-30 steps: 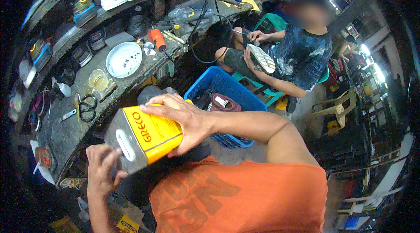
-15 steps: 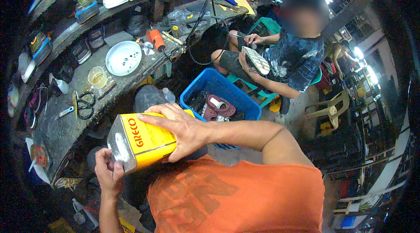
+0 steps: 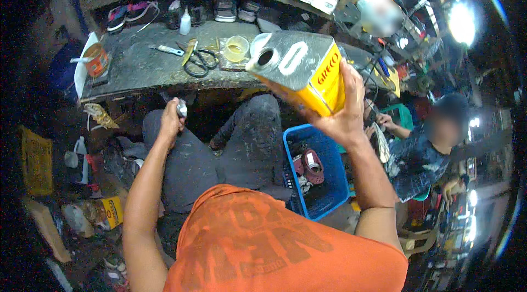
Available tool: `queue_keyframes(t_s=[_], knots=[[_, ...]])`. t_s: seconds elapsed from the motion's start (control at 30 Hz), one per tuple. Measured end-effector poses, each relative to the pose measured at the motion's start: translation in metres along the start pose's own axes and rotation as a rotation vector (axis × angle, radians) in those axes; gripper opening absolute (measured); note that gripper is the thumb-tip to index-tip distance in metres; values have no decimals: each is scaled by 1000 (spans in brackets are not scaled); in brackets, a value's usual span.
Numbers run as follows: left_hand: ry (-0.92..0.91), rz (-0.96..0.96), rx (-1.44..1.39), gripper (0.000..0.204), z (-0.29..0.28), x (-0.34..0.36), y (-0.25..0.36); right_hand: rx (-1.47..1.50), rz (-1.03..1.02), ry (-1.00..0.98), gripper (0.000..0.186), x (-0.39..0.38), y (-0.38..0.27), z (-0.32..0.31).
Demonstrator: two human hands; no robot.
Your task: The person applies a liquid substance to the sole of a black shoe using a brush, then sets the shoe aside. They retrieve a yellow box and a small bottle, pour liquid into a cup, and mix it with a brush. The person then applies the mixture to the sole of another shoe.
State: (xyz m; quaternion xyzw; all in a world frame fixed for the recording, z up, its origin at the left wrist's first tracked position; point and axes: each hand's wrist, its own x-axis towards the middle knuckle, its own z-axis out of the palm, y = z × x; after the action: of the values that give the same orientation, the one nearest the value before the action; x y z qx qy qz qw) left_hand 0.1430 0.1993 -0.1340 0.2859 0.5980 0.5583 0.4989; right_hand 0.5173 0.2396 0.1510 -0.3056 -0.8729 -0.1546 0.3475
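Note:
My right hand (image 3: 341, 115) grips a large yellow rectangular metal can (image 3: 301, 70) from below and behind, holding it up and tilted toward the workbench (image 3: 137, 67). The can's silver top faces left, and its round spout is open. My left hand (image 3: 171, 119) is closed around a small round metal cap (image 3: 181, 108), held low over my dark trousers (image 3: 219, 149) just in front of the bench edge. A small clear plastic cup (image 3: 236, 48) stands on the bench just left of the can's spout.
Scissors (image 3: 198, 61), a small knife, a white glue bottle (image 3: 185, 22) and a rusty tin (image 3: 96, 60) lie on the bench; shoes line the shelf above. A blue crate (image 3: 321, 171) of shoes stands at my right. Another person (image 3: 433, 144) sits beyond it. Clutter covers the floor at left.
My right hand has lifted the yellow can from lap height up to the bench and tilted it. My left hand came off the can's top with the cap in it.

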Motion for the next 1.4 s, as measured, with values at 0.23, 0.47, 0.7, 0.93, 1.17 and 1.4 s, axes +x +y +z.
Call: queue_keyframes(t_s=[0.23, 0.47, 0.7, 0.93, 1.17, 1.4], knots=[[-62, 191, 181, 51, 17, 0, -29, -202, -159, -183, 104, 78, 47, 31], [-99, 23, -55, 37, 10, -1, -21, -265, -233, -313, 100, 104, 65, 63], [-93, 24, -157, 39, 13, -2, -16, -299, -273, -373, 99, 115, 68, 71], [-79, 1, -153, 38, 13, 2, -24, -269, -263, -362, 101, 116, 68, 76], [-92, -49, -86, 28, 13, 6, -29, -260, -234, -367, 105, 113, 70, 76], [-145, 86, 58, 18, 13, -1, -29, -235, -207, -337, 106, 111, 73, 76]])
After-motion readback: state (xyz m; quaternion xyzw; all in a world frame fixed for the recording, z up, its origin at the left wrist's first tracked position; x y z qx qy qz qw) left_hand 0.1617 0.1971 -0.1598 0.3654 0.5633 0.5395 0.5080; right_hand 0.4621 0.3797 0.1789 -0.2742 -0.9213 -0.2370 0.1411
